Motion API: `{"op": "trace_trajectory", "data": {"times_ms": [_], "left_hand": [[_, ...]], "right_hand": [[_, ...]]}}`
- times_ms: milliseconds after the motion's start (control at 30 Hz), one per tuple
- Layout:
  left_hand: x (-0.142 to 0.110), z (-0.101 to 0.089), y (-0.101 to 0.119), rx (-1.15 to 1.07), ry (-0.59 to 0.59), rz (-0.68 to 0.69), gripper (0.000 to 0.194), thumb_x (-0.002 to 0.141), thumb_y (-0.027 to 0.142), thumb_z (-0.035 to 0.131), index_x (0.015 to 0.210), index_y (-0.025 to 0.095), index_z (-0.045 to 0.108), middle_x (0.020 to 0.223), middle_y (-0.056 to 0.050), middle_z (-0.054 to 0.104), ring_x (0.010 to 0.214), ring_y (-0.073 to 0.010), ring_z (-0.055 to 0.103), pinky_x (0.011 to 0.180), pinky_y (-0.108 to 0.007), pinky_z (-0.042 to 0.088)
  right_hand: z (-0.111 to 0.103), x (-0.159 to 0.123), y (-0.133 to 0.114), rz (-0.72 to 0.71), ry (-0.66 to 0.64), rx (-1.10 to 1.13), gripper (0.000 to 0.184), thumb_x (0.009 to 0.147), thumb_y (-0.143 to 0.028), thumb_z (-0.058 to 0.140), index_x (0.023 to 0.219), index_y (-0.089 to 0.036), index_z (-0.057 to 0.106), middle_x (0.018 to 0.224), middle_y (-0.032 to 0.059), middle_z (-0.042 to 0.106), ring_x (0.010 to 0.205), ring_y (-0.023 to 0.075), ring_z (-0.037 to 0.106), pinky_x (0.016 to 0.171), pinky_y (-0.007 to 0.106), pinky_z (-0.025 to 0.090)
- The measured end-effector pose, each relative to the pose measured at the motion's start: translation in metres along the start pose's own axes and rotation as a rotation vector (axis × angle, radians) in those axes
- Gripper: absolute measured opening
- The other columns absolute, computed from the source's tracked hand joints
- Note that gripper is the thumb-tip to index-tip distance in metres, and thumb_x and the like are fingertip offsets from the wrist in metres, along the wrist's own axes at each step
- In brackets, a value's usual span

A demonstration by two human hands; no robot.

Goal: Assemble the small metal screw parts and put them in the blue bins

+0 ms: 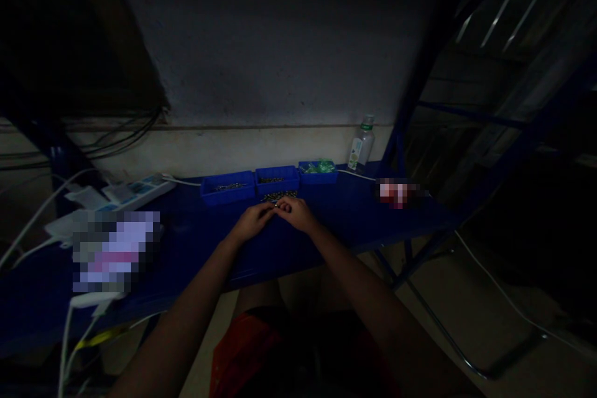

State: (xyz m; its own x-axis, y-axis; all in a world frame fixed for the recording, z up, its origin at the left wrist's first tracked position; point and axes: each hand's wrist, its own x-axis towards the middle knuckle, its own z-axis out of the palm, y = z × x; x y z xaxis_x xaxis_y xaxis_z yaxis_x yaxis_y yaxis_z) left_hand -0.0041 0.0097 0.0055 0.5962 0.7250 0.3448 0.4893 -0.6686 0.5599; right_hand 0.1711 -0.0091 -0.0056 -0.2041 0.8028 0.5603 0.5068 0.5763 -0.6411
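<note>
Small shiny part (277, 205) is between fingertips of both hands, above blue table (196, 242), near its front edge. Right hand (296, 212) pinches it with thumb and finger. Left hand (254, 221) has fingers bent close together, tips at same part; too dark to tell if they also grip. Just beyond hands, pile of small metal parts (280, 196). Behind pile, three blue trays (228, 196) in row; right one holds green clear plastic (321, 166). Farther right, upright bottle (362, 144) near pale wall (224, 146).
</note>
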Motion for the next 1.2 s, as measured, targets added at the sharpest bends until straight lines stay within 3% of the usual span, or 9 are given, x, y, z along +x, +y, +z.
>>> {"op": "trace_trajectory", "data": {"times_ms": [367, 533, 733, 967, 1200], "left_hand": [[0.000, -0.002, -0.002, 0.101, 0.053, -0.004, 0.027, 0.083, 0.035, 0.042, 0.089, 0.018, 0.062, 0.086, -0.004, 0.061, 0.076, -0.0159, 0.055, 0.073, -0.025, 0.041], [-0.002, -0.006, 0.007, 0.235, 0.060, 0.008, 0.026, 0.082, 0.036, 0.044, 0.085, 0.019, 0.063, 0.078, -0.002, 0.055, 0.070, -0.0148, 0.053, 0.066, -0.025, 0.040], [-0.004, -0.005, 0.013, 0.280, 0.038, 0.048, 0.027, 0.083, 0.038, 0.043, 0.089, 0.021, 0.063, 0.083, -0.003, 0.056, 0.073, -0.0148, 0.054, 0.068, -0.025, 0.040], [-0.002, -0.003, 0.009, 0.218, 0.058, 0.030, 0.022, 0.081, 0.034, 0.046, 0.086, 0.020, 0.062, 0.080, -0.002, 0.056, 0.072, -0.0147, 0.053, 0.066, -0.024, 0.040], [-0.001, -0.005, 0.000, 0.113, 0.127, -0.010, 0.022, 0.080, 0.032, 0.045, 0.087, 0.018, 0.062, 0.081, -0.003, 0.057, 0.072, -0.0148, 0.053, 0.068, -0.025, 0.040]], "right_hand": [[0.003, 0.001, 0.008, 0.093, -0.052, 0.008, 0.016, 0.076, -0.028, 0.054, 0.083, -0.017, 0.061, 0.072, -0.0011, 0.060, 0.062, 0.0077, 0.051, 0.059, 0.018, 0.039], [0.004, 0.002, 0.015, 0.041, -0.115, -0.037, 0.012, 0.072, -0.023, 0.058, 0.080, -0.017, 0.064, 0.073, -0.0005, 0.060, 0.065, 0.0086, 0.052, 0.062, 0.019, 0.039], [0.005, 0.002, 0.014, -0.019, -0.158, -0.157, 0.006, 0.072, -0.021, 0.059, 0.073, -0.017, 0.064, 0.072, 0.0002, 0.058, 0.067, 0.0099, 0.052, 0.065, 0.020, 0.038], [0.004, 0.002, 0.010, 0.026, -0.154, -0.143, 0.006, 0.072, -0.021, 0.060, 0.076, -0.017, 0.063, 0.074, 0.0003, 0.059, 0.069, 0.0102, 0.052, 0.066, 0.020, 0.038], [0.003, 0.002, 0.009, 0.095, -0.027, -0.004, 0.019, 0.076, -0.031, 0.057, 0.085, -0.016, 0.062, 0.075, 0.0001, 0.059, 0.063, 0.0081, 0.049, 0.060, 0.019, 0.039]]}}
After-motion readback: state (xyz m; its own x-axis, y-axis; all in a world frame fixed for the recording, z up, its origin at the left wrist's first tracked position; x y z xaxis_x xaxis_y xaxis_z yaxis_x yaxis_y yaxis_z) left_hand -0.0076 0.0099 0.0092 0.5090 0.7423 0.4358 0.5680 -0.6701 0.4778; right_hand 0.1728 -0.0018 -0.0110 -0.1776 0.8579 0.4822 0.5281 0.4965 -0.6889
